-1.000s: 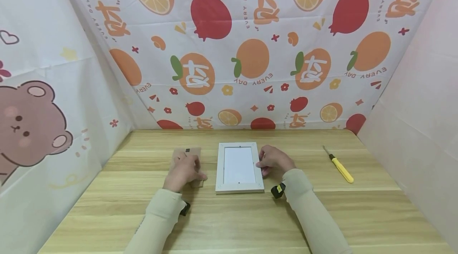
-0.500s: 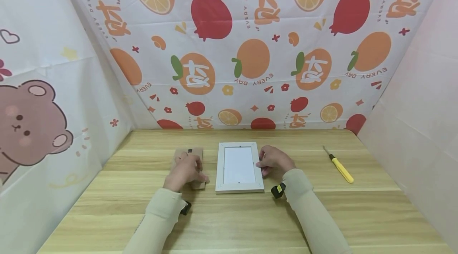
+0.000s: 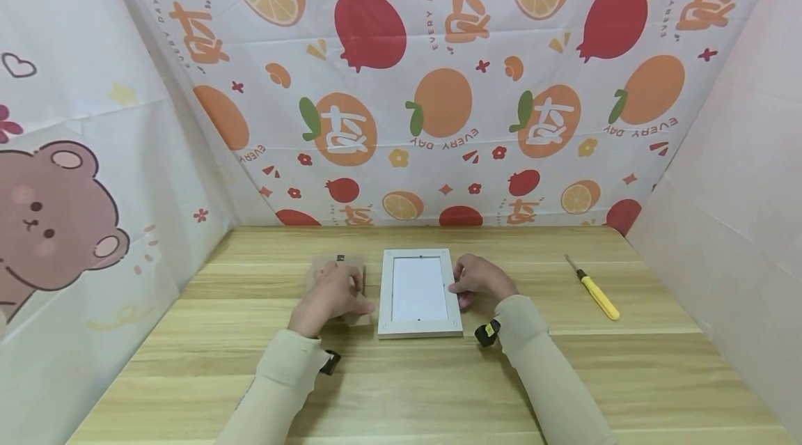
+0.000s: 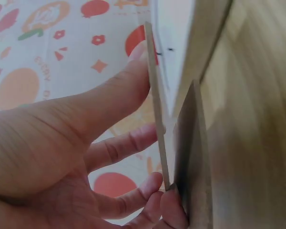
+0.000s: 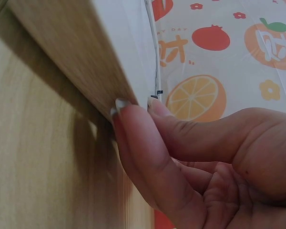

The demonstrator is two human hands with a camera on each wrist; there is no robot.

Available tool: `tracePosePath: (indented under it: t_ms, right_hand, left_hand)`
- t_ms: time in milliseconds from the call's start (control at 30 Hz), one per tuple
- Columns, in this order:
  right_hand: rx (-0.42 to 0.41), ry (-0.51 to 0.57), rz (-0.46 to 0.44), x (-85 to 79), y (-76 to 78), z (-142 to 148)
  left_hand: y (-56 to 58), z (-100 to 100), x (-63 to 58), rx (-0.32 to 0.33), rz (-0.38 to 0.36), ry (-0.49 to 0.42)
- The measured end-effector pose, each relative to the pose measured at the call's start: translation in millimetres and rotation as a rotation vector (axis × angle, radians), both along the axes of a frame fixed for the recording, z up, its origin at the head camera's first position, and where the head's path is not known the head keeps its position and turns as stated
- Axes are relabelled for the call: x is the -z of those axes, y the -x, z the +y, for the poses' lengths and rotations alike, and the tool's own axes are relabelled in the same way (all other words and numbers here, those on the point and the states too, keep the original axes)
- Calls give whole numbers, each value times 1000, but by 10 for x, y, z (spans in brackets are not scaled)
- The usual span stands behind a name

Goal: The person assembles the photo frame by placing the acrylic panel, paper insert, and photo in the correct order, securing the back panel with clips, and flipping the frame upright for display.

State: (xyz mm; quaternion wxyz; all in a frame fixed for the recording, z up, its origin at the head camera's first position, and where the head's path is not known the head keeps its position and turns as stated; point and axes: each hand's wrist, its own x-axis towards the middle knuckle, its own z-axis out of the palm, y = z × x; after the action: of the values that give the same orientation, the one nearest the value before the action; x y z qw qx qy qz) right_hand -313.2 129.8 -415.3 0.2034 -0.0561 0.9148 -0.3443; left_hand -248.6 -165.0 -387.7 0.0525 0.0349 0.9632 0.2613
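A white picture frame (image 3: 420,329) lies on the table, a white panel (image 3: 420,290) inside its opening. My right hand (image 3: 482,279) pinches its right side, thumb over the top and fingertips (image 5: 138,129) against the wooden outer edge. Just left of the frame, my left hand (image 3: 331,294) holds a brown backing board (image 3: 356,264), which has a small black fitting near its top. Seen from the left wrist, a thin strip (image 4: 156,95) stands off a wider brown board (image 4: 194,157), the thumb on the strip and fingers around its lower end. The hand covers much of the board in the head view.
A yellow-handled screwdriver (image 3: 599,297) lies on the right of the wooden table (image 3: 401,389). A fruit-print cloth (image 3: 438,173) hangs behind the far edge, with pale cloth walls on both sides. Each wrist wears a small black device.
My left hand has carried the backing board to the right, closer to the picture frame. The right hand and the frame have stayed in place.
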Motion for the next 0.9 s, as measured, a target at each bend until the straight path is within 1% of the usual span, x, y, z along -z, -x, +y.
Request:
tracePosePath:
  t_ms: [167, 300, 367, 533, 733, 900]
  right_hand:
    - [5, 14, 5, 1, -4, 21]
    - [2, 24, 8, 11, -14, 18]
    - [-2, 26, 12, 12, -18, 14]
    - [3, 34, 5, -1, -21, 8]
    - [12, 28, -1, -3, -35, 4]
    - [13, 30, -4, -5, -38, -6]
  left_hand:
    - [-57, 130, -93, 31, 12, -8]
    - [-111, 206, -135, 56, 5, -11]
    - [-128, 231, -144, 59, 3, -11]
    - [-144, 301, -142, 62, -2, -20]
    - [-136, 435, -123, 100, 18, -16]
    - [-106, 572, -122, 139, 41, -26]
